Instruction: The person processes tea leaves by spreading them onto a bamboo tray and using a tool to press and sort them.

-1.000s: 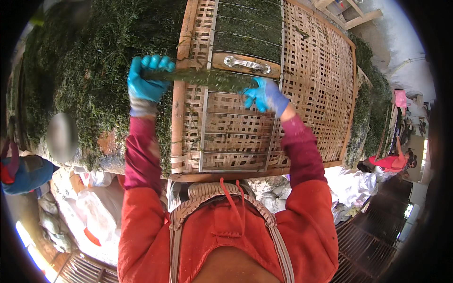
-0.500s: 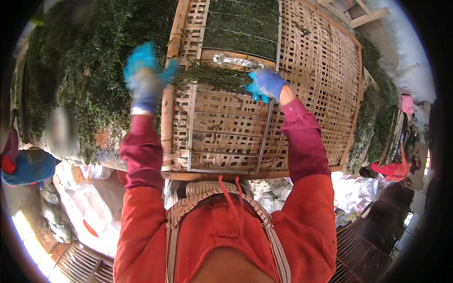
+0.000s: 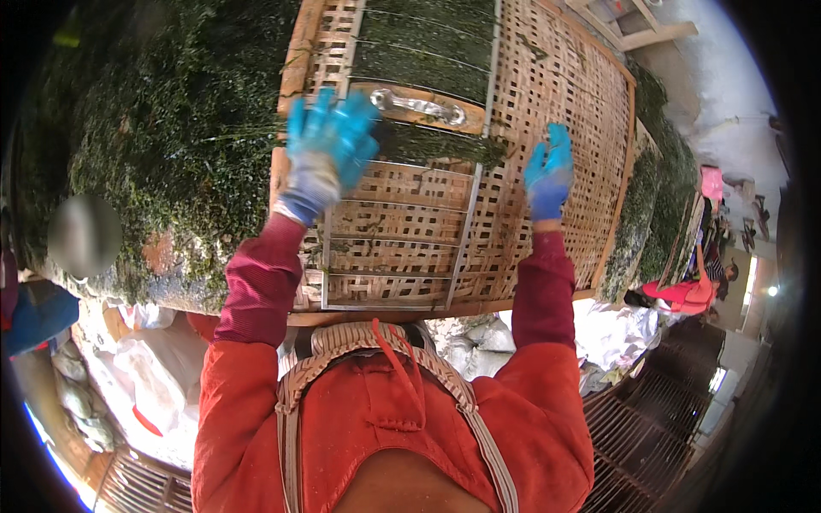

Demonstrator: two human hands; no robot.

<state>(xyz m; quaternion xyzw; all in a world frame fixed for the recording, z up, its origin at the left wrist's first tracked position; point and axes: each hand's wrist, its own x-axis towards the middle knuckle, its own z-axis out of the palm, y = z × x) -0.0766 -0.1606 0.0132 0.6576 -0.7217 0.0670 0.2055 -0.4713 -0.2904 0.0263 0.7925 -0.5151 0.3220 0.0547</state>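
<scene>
My left hand (image 3: 329, 145), in a blue glove, lies with fingers spread over the left end of a strip of dark green seaweed-like strands (image 3: 428, 144). The strip crosses a thin metal frame (image 3: 466, 231) with several crossbars, resting on a woven bamboo tray (image 3: 564, 94). Just beyond the strip sits a wooden board (image 3: 475, 119) with a shiny, clear-looking handle (image 3: 419, 105). Flattened green strands (image 3: 423, 51) fill the frame's far part. My right hand (image 3: 550, 171), gloved in blue too, is over the bare weave right of the frame, fingers stretched and holding nothing.
A large heap of loose green strands (image 3: 180, 111) lies left of the tray. More green strands (image 3: 671, 184) are at the right. White plastic bags (image 3: 158, 368) lie below the table's edge. A person in red (image 3: 684, 295) is at the far right; a blue sleeve shows far left.
My left hand has moved from the heap rightward onto the strip's left end. My right hand has left the strip's right end and moved right, opening over the weave.
</scene>
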